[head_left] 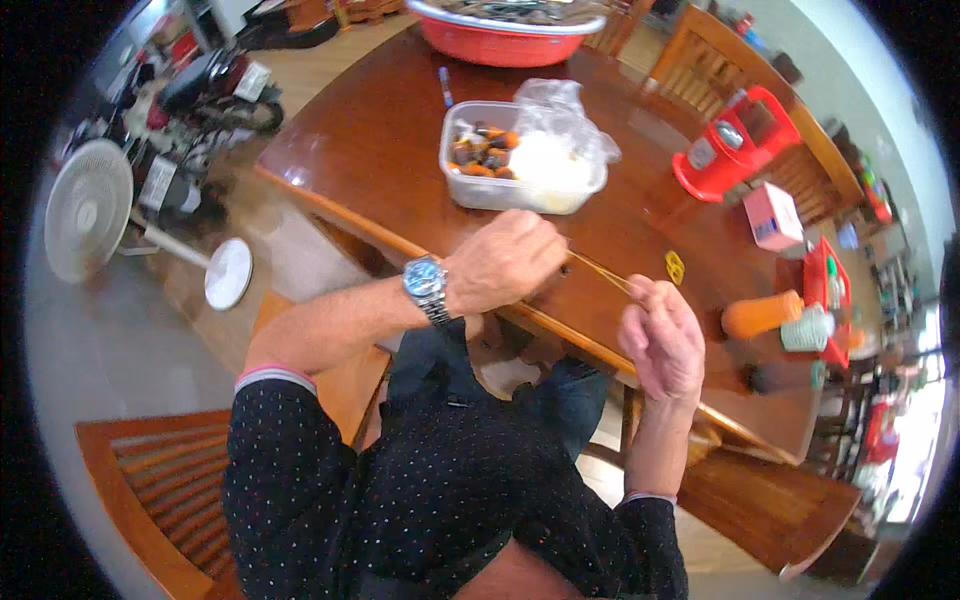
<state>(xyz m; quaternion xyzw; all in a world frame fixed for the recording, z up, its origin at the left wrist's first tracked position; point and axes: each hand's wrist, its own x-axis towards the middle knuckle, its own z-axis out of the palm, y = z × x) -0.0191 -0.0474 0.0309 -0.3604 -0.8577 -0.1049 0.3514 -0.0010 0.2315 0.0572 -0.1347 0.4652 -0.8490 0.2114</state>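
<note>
A thin yellow rubber band [602, 272] is stretched taut between my two hands, just above the table's near edge. My left hand [508, 258], with a watch on its wrist, is closed on one end, its back turned up. My right hand [662, 338] pinches the other end between thumb and fingertips, palm partly showing. Beyond my left hand stands a translucent plastic box [472, 190]. Orange-and-dark pieces [485, 150] fill its left part, and something white [548, 165] its right. A crumpled clear plastic bag [560, 105] lies over its far right corner.
More yellow rubber bands [675, 267] lie on the wooden table [360, 140] right of the box. A pen [445, 87] and a red basin [500, 42] are farther back. At the right are a red holder [700, 165], a pink box [773, 217] and an orange bottle [760, 315].
</note>
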